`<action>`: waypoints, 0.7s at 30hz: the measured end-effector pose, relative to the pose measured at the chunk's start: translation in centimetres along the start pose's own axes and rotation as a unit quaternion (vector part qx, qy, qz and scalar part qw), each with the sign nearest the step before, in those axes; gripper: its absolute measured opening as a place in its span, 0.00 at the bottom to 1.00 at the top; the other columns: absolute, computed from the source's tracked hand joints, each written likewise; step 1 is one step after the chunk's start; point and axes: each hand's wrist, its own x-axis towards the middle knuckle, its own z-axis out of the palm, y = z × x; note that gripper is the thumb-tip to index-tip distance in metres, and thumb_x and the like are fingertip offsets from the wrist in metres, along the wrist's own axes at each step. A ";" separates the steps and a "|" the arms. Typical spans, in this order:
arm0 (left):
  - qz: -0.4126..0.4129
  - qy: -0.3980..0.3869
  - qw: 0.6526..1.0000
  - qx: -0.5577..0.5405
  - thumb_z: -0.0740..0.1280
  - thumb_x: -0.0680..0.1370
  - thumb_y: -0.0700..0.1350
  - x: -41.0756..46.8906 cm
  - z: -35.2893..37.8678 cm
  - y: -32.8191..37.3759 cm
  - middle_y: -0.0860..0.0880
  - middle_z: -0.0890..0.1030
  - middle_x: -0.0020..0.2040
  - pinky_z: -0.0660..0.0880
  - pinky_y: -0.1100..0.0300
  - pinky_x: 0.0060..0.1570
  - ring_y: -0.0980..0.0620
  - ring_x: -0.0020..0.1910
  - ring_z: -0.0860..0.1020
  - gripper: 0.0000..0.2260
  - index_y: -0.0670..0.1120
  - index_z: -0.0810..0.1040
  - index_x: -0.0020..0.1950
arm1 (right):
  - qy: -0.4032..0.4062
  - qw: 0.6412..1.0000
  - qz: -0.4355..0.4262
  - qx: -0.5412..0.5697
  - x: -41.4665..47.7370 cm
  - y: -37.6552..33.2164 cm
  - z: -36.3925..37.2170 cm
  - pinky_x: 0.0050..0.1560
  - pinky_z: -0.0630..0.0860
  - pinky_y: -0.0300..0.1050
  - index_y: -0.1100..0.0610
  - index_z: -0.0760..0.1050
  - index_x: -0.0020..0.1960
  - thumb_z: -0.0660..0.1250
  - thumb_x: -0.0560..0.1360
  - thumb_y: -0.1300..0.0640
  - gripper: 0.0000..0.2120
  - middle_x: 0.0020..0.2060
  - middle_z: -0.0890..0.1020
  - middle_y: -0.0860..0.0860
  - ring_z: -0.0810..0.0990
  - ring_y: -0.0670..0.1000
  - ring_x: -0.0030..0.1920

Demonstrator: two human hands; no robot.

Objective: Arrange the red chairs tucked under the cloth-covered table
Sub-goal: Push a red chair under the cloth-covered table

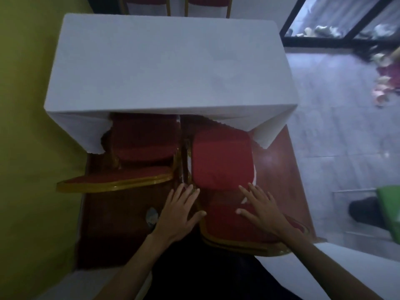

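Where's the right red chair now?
Head view, lower centre-right: right red chair sits partly under the cloth-covered table, near side, right of the other red chair.

No legible text, labels, brands or numbers observed. Round pale patch (151,215) on brown floor (116,239): markings too blurred to read.
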 end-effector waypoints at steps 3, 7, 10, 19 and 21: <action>0.005 -0.049 0.998 -0.026 0.44 0.78 0.72 0.2 3.8 3.3 0.52 0.55 0.80 0.47 0.45 0.76 0.51 0.79 0.46 0.35 0.54 0.57 0.79 | 0.004 0.999 0.027 0.021 -2.7 4.9 -0.7 0.76 0.51 0.64 0.34 0.45 0.78 0.45 0.72 0.21 0.38 0.81 0.51 0.49 0.49 0.53 0.80; 0.020 -0.088 0.995 -0.029 0.46 0.78 0.72 0.0 7.4 6.8 0.53 0.54 0.80 0.46 0.49 0.76 0.51 0.79 0.46 0.35 0.55 0.57 0.79 | -0.035 0.999 -0.016 0.013 -6.7 9.5 -1.1 0.77 0.50 0.59 0.31 0.44 0.76 0.48 0.74 0.24 0.34 0.79 0.47 0.43 0.48 0.50 0.79; 0.029 -0.121 0.992 -0.016 0.48 0.77 0.73 0.0 9.1 8.2 0.54 0.51 0.80 0.44 0.52 0.76 0.53 0.79 0.44 0.35 0.56 0.54 0.80 | -0.050 0.996 -0.070 0.030 -9.5 12.2 -0.8 0.77 0.47 0.49 0.34 0.48 0.78 0.55 0.77 0.28 0.34 0.78 0.49 0.41 0.47 0.44 0.78; 0.052 -0.169 0.984 -0.012 0.52 0.72 0.78 0.0 9.8 8.8 0.56 0.53 0.80 0.47 0.54 0.76 0.54 0.79 0.48 0.41 0.58 0.53 0.80 | 0.058 0.988 -0.141 0.026 -10.6 14.6 2.8 0.70 0.66 0.53 0.47 0.63 0.77 0.59 0.78 0.32 0.32 0.73 0.69 0.47 0.66 0.46 0.72; 0.067 -0.167 0.984 -0.014 0.55 0.71 0.78 -0.1 9.8 8.8 0.56 0.55 0.79 0.49 0.53 0.76 0.54 0.78 0.49 0.42 0.57 0.55 0.79 | 0.092 0.984 -0.153 0.017 -10.5 14.5 3.4 0.66 0.72 0.55 0.50 0.66 0.74 0.59 0.77 0.32 0.33 0.70 0.74 0.50 0.72 0.50 0.68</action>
